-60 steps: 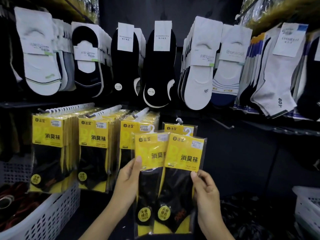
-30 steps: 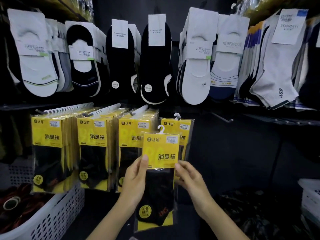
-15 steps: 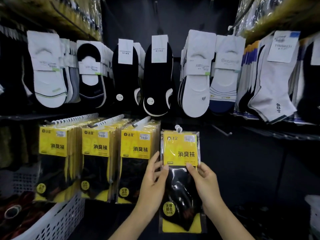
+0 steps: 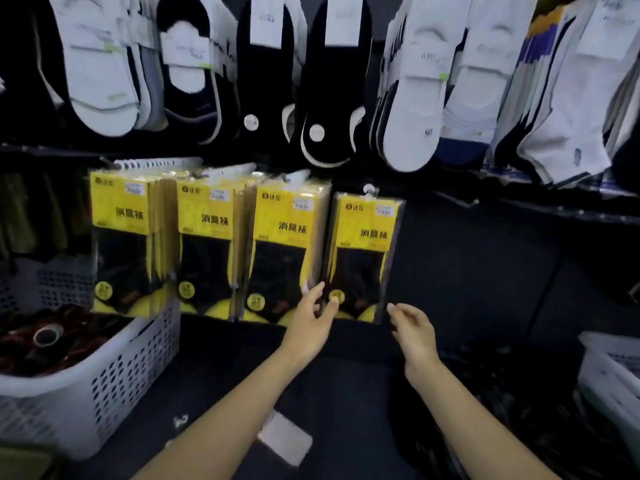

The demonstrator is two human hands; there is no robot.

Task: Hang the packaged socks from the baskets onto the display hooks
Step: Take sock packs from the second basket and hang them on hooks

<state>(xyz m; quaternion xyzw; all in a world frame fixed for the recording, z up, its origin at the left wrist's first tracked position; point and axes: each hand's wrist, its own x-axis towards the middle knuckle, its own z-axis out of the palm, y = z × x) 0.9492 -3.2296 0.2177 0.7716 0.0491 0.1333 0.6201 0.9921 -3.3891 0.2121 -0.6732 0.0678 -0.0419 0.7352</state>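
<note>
the sock pack point(image 4: 363, 251) now hangs by itself from the hook point(image 4: 370, 189) in the middle of the frame, just right of the three full yellow rows point(image 4: 211, 237). half a second ago both hands clasped it at mid-height. now the left hand point(image 4: 311, 323) only touches its lower left edge with loose fingers, and the right hand point(image 4: 412, 329) is open just off the lower right corner. this pack looks done, and the next likely comes from the white basket point(image 4: 104, 386) at lower left.
</note>
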